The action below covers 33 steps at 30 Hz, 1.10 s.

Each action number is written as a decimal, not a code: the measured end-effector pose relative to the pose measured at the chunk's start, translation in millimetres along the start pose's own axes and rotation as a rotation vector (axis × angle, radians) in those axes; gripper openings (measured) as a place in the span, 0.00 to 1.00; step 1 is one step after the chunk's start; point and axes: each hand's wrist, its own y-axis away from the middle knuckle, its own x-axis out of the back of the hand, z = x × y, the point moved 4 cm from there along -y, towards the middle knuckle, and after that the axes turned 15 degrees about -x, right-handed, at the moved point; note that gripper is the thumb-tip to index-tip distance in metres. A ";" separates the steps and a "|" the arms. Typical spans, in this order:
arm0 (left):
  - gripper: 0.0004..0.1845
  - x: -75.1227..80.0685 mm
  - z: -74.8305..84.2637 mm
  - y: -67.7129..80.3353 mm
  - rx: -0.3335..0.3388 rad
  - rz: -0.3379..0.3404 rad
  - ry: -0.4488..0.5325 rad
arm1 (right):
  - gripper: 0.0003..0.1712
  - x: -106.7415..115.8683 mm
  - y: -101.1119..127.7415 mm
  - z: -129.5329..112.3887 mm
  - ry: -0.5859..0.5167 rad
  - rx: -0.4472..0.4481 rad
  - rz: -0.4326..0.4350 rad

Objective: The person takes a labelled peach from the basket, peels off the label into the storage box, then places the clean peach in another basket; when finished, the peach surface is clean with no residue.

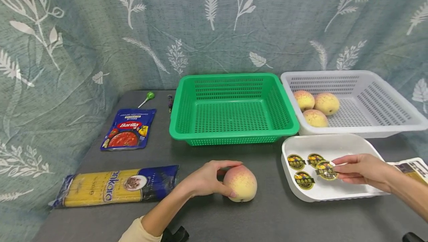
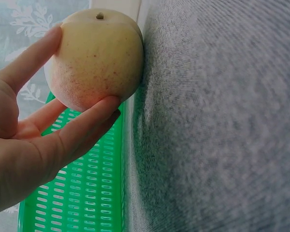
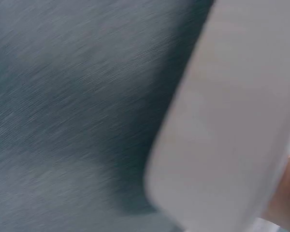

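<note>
My left hand (image 1: 208,178) grips a yellow peach with a pink blush (image 1: 242,184) that rests on the grey table. In the left wrist view, the thumb and fingers lie around the peach (image 2: 99,58), its stem end showing. Over a white tray (image 1: 341,193), my right hand (image 1: 366,169) pinches a round black-and-gold sticker (image 1: 326,170) between thumb and fingers. Several like stickers (image 1: 304,180) lie in that tray. The right wrist view is blurred; the tray's side (image 3: 222,121) hides most of the hand.
A green basket (image 1: 234,136) stands at the back middle. Beside it, a white basket (image 1: 364,128) holds three peaches (image 1: 327,103). To the left lie a pack of spaghetti (image 1: 97,186), a blue Barilla pouch (image 1: 128,129) and a green lollipop (image 1: 150,95). A printed card (image 1: 414,169) lies right of the tray.
</note>
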 end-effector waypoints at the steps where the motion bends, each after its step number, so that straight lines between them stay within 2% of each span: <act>1: 0.38 0.0 -0.1 0.1 0.003 0.001 0.006 | 0.11 2.9 -0.6 4.4 0.003 -0.018 0.011; 9: 0.38 0.4 -1.6 1.0 0.008 0.006 0.016 | 0.05 5.4 -10.3 16.1 0.094 -0.108 0.121; 19: 0.38 0.9 -1.3 0.5 0.007 0.005 0.011 | 0.02 -4.9 -15.5 15.3 0.160 -0.145 0.202; 21: 0.38 1.5 -1.0 0.7 0.008 0.008 0.005 | 0.03 -7.6 -15.2 13.2 0.201 -0.139 0.237; 28: 0.38 2.1 -0.4 1.4 0.015 0.015 0.006 | 0.08 -14.4 -10.9 3.6 0.455 -0.120 0.424; 31: 0.38 1.5 -0.4 1.1 0.020 0.013 -0.003 | 0.10 -12.7 -8.5 0.3 0.486 -0.135 0.444; 33: 0.38 0.7 -0.3 0.5 0.019 0.009 -0.008 | 0.12 -9.2 -6.2 -3.0 0.474 -0.136 0.403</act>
